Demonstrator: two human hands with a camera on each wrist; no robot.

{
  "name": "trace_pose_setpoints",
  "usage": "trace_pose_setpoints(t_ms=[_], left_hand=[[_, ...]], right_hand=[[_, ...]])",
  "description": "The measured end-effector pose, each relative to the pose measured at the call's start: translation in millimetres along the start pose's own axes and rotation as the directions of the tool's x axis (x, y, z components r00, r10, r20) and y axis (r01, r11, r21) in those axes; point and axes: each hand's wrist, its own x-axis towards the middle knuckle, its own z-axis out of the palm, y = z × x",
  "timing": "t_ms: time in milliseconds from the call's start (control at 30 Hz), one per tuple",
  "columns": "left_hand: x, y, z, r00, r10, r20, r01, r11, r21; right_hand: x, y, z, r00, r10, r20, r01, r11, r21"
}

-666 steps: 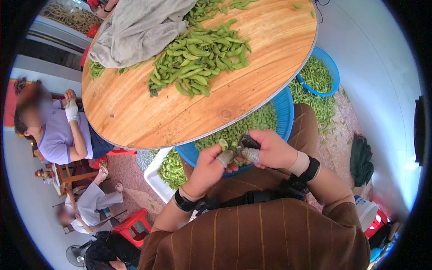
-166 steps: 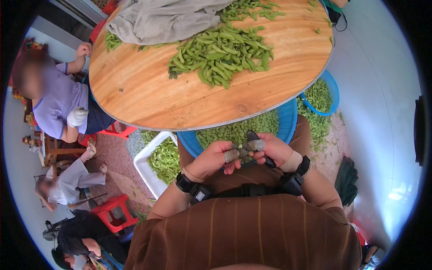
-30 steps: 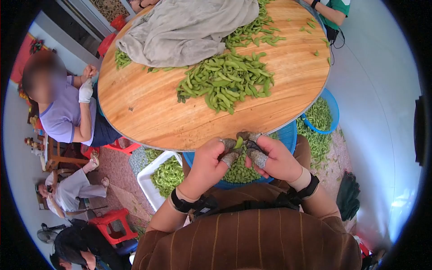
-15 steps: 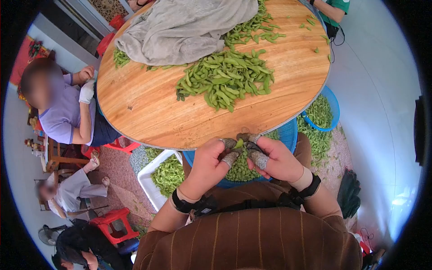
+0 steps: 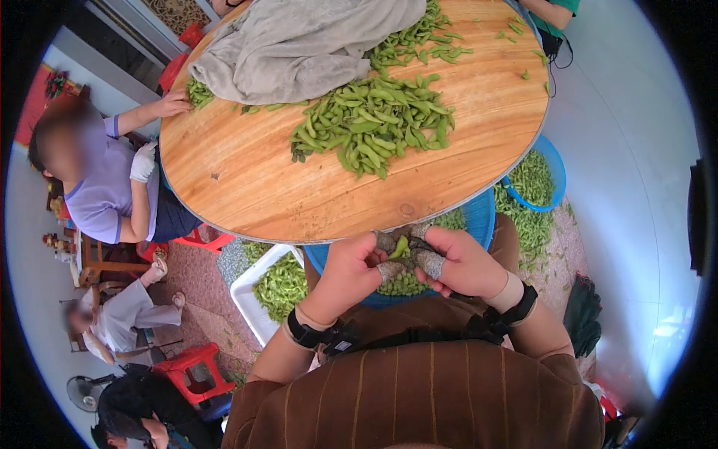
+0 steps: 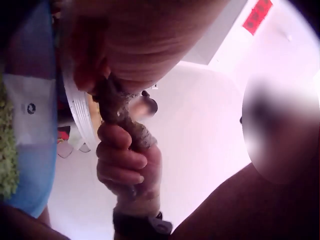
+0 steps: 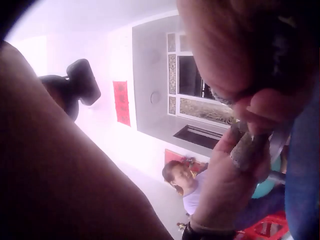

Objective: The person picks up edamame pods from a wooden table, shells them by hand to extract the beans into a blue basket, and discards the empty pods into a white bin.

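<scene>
In the head view my left hand (image 5: 348, 269) pinches a green edamame pod (image 5: 402, 246) between thumb and finger, above a blue basket (image 5: 483, 217) of shelled beans (image 5: 404, 286). My right hand (image 5: 470, 262) meets it from the other side and grips a slim dark tool, whose end shows below the fist in the left wrist view; its kind is mostly hidden. Worn grey wraps (image 5: 429, 263) cover the thumbs and fingertips of both hands. The right wrist view shows the wrapped left thumb (image 7: 245, 151) close against the right fingers.
A round wooden table (image 5: 247, 179) overhangs the basket, bearing a heap of edamame pods (image 5: 374, 123) and a grey cloth (image 5: 292, 52). A white tray (image 5: 245, 299) stands left, a smaller blue basket (image 5: 559, 168) right. A person in purple (image 5: 108, 179) sits at the left.
Both hands stay together; the fingertips have shifted slightly around the pod, which now stands more upright. The person in purple has reached one hand onto the table's edge.
</scene>
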Motion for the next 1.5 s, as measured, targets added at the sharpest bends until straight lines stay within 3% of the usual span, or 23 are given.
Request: trace_pose_setpoints(t_ms=[33,100,233,300,333,367,400,433,500,567,600,667,767,833,900,933,967,1033,1100,1167,1233,1433,1500], left_hand=[[0.0,2.8,-0.4,1.000,-0.003,0.003,0.003,1.000,0.001],[0.4,11.3,1.0,0.946,0.317,-0.061,-0.242,0.822,0.515],[0.2,3.9,16.3,0.927,0.334,-0.171,-0.242,0.881,0.405],[-0.5,-2.4,21.8,0.977,0.130,-0.171,-0.123,0.991,0.053],[-0.8,-1.6,19.5,0.977,0.129,-0.168,-0.122,0.991,0.051],[-1.0,0.8,14.4,0.989,-0.147,0.007,0.138,0.913,-0.383],[-0.8,2.9,11.4,0.908,-0.313,0.277,0.415,0.603,-0.681],[-0.9,1.3,12.1,0.908,-0.314,0.279,0.417,0.603,-0.680],[-2.3,-3.0,15.7,0.933,-0.245,0.265,0.355,0.755,-0.552],[-3.9,1.3,19.9,0.958,-0.202,0.206,0.278,0.836,-0.474],[-4.7,2.9,21.4,0.978,-0.147,0.150,0.195,0.902,-0.386],[-7.0,-2.8,23.4,0.984,-0.134,0.114,0.164,0.935,-0.314],[-7.7,-12.8,23.1,0.986,-0.163,0.037,0.167,0.968,-0.189],[-9.1,-22.1,24.4,0.978,-0.207,-0.006,0.204,0.968,-0.143],[-8.4,-30.3,26.5,0.994,-0.100,-0.039,0.104,0.990,0.099],[-7.2,-29.6,28.3,0.994,-0.100,-0.037,0.103,0.990,0.097],[-4.8,-26.8,30.7,0.998,0.007,-0.061,-0.002,0.997,0.078],[-4.9,-25.2,33.2,0.989,0.120,-0.085,-0.115,0.992,0.059],[-5.0,-26.4,30.2,0.999,-0.045,-0.025,0.046,0.997,0.061],[-8.3,-26.3,23.4,0.995,-0.028,-0.092,0.038,0.993,0.108],[-17.9,-31.7,14.4,0.989,-0.015,-0.150,0.039,0.987,0.156],[-75.4,-66.1,-23.1,0.923,-0.127,-0.364,0.286,0.858,0.426],[-89.4,-77.6,-31.8,0.879,0.131,-0.459,0.292,0.613,0.734]], right_hand=[[0.5,-0.4,-0.4,1.000,-0.001,-0.018,0.000,0.999,-0.036],[0.8,2.2,-0.4,0.999,-0.002,-0.038,-0.001,0.998,-0.069],[4.1,18.3,-0.2,0.996,-0.078,-0.051,0.077,0.997,-0.023],[2.3,24.2,0.2,0.995,-0.074,-0.062,0.075,0.997,0.016],[0.8,26.2,0.4,0.996,-0.079,-0.050,0.080,0.997,0.023],[-0.5,27.7,0.1,0.996,-0.084,-0.037,0.085,0.996,0.029],[-2.4,28.4,-0.4,0.996,-0.083,-0.038,0.084,0.996,0.030],[-4.6,28.8,-1.0,0.997,-0.061,-0.044,0.066,0.993,0.100],[-5.5,31.9,-3.1,0.998,-0.038,-0.048,0.046,0.984,0.172],[0.9,40.4,-7.2,0.985,-0.087,-0.152,0.074,0.994,-0.084],[5.7,45.7,-8.2,0.984,-0.087,-0.153,0.075,0.994,-0.082],[14.1,54.6,-8.9,0.847,-0.473,-0.242,0.275,0.780,-0.562],[15.4,55.7,-9.8,0.829,-0.491,-0.269,0.144,0.651,-0.745],[15.3,60.2,-10.9,0.832,-0.500,-0.241,0.160,0.632,-0.759],[14.4,59.7,-9.8,0.832,-0.511,-0.218,0.172,0.611,-0.773],[12.7,55.7,-7.0,0.845,-0.476,-0.244,0.182,0.685,-0.705],[11.2,53.5,-4.9,0.857,-0.439,-0.268,0.188,0.753,-0.631],[11.0,54.8,-3.9,0.857,-0.443,-0.264,0.154,0.708,-0.689],[16.2,46.8,-7.9,0.849,-0.471,-0.240,0.139,0.637,-0.758],[15.9,41.8,-6.5,0.762,-0.622,-0.181,0.225,0.516,-0.827],[22.9,26.6,-11.3,0.726,-0.654,-0.212,0.222,0.515,-0.828],[72.2,-27.8,-34.0,0.601,-0.723,-0.341,0.208,0.553,-0.807],[92.0,-32.7,-41.3,0.574,-0.740,-0.351,0.230,0.557,-0.798]])
